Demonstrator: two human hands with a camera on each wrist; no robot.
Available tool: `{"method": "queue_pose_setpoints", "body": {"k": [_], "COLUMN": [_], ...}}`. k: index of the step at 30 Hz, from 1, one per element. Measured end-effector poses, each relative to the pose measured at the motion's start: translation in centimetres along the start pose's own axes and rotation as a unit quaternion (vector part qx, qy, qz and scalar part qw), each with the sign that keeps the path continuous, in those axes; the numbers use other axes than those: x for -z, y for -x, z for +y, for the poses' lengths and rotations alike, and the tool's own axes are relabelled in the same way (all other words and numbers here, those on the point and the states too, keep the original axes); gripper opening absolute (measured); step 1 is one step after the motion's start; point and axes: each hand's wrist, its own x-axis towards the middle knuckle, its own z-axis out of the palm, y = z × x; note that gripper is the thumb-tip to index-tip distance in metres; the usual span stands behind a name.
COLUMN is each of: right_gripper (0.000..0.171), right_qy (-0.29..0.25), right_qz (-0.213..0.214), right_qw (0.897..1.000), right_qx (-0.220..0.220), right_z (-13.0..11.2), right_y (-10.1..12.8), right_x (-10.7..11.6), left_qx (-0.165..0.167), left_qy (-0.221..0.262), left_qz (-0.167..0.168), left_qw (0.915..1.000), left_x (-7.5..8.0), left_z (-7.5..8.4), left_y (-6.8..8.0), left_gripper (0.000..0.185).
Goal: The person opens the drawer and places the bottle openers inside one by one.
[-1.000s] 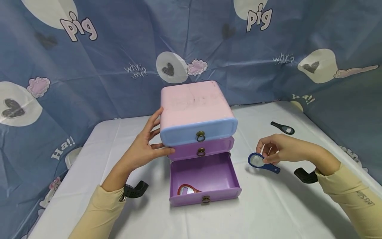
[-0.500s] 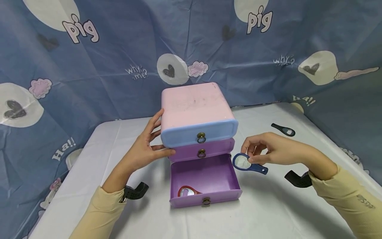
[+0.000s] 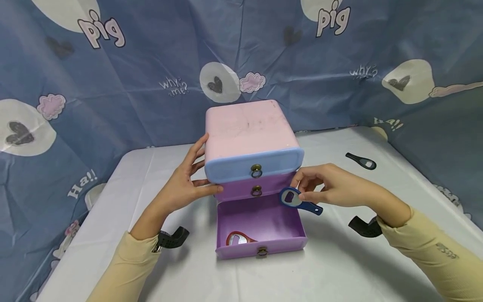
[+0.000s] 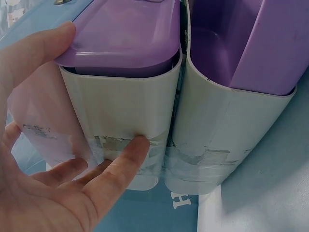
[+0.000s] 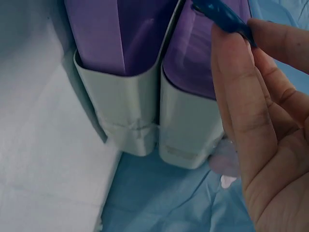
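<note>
A small drawer cabinet (image 3: 247, 126) has a pink top, a blue upper drawer front and purple drawers below. Its bottom drawer (image 3: 277, 246) is pulled out, with a red-rimmed bottle opener (image 3: 247, 238) lying inside near the front. My left hand (image 3: 180, 184) rests against the cabinet's left side with spread fingers, its thumb on the middle drawer front (image 4: 130, 34). Between thumb and fingers my right hand (image 3: 326, 188) pinches a blue bottle opener (image 3: 308, 206), held over the drawer's right rear corner. Only a blue edge of this opener (image 5: 222, 15) shows in the right wrist view.
A black bottle opener (image 3: 361, 161) lies on the white-covered table (image 3: 324, 268), to the right at the back. Behind the table hangs a blue printed cloth (image 3: 151, 54). Dark wrist cameras (image 3: 365, 227) jut out below both wrists.
My right hand has carried the blue bottle opener leftward from beside the cabinet to over the bottom drawer. My left hand stays on the cabinet.
</note>
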Motion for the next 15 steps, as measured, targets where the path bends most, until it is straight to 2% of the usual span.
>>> {"method": "queue_pose_setpoints", "body": {"k": [7,15], "right_gripper": [0.015,0.014], "right_qy": [0.002,-0.003], "right_qz": [0.002,0.006], "right_qw": [1.000,1.000], "right_qx": [0.002,0.026], "right_z": [-0.7,-1.4], "right_y": [-0.7,-1.6], "right_x": [-0.7,-1.7], "left_qx": [0.002,0.004], "left_qy": [-0.001,0.001], "left_qz": [0.002,0.004], "left_qw": [1.0000,1.0000], "left_x": [0.0,0.0], "left_z": [0.1,0.1], "left_y": [-0.1,0.0], "left_gripper": [0.131,0.131]}}
